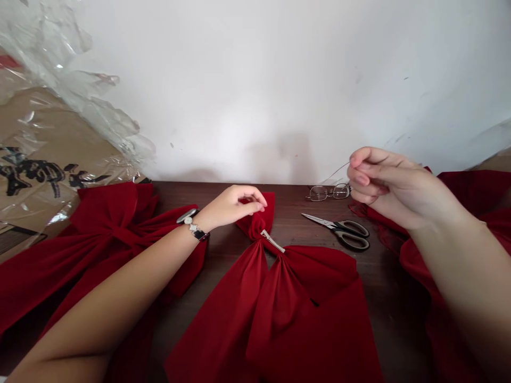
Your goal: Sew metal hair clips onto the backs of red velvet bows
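Note:
A red fabric bow (315,319) with long tails lies in front of me on the dark table. A pale metal hair clip (273,241) sits across its gathered middle. My left hand (235,205), with a watch on the wrist, is at the bow's upper loop, thumb and fingers curled together there; the exact contact at the fingertips is partly hidden. Raised to the right, my right hand (383,178) pinches a thin thread (338,170) that slants down to the left and fades from sight. Scissors (343,231) lie between the bow and my right arm.
Eyeglasses (329,192) rest near the white wall (255,96). Another red bow (115,229) lies at left, and more red fabric (475,197) is heaped at right. Clear plastic wrap (67,69) and a cardboard box (48,127) stand at the left.

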Available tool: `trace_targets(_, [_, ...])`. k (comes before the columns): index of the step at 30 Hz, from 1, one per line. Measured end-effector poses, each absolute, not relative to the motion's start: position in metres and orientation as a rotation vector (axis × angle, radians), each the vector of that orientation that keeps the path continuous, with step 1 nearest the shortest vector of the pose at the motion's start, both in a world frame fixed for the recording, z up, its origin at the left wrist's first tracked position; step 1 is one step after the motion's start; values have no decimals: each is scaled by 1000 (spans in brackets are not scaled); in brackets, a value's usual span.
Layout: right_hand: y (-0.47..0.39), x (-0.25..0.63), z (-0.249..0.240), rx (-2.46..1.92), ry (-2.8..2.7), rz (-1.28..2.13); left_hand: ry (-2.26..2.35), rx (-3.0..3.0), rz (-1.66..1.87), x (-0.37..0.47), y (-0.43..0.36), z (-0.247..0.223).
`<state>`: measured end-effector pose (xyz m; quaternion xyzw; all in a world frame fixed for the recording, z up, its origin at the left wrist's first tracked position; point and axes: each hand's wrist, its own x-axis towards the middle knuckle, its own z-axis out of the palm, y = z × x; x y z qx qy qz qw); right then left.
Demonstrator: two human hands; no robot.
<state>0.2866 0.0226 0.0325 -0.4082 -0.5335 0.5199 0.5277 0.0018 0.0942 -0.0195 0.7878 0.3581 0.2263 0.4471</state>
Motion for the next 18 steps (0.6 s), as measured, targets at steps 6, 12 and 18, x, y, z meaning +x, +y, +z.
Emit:
trace_targets(6, [6, 284, 49, -844, -1155, 1024, 552, 2542, 361, 16, 78, -24])
trace_targets(12, [-13, 278, 63, -792, -1208, 726, 492, 2456, 245, 19, 81, -34])
trace_targets(18, [-7, 284, 58, -754, -1215, 706, 516, 2192, 307, 8, 94, -35])
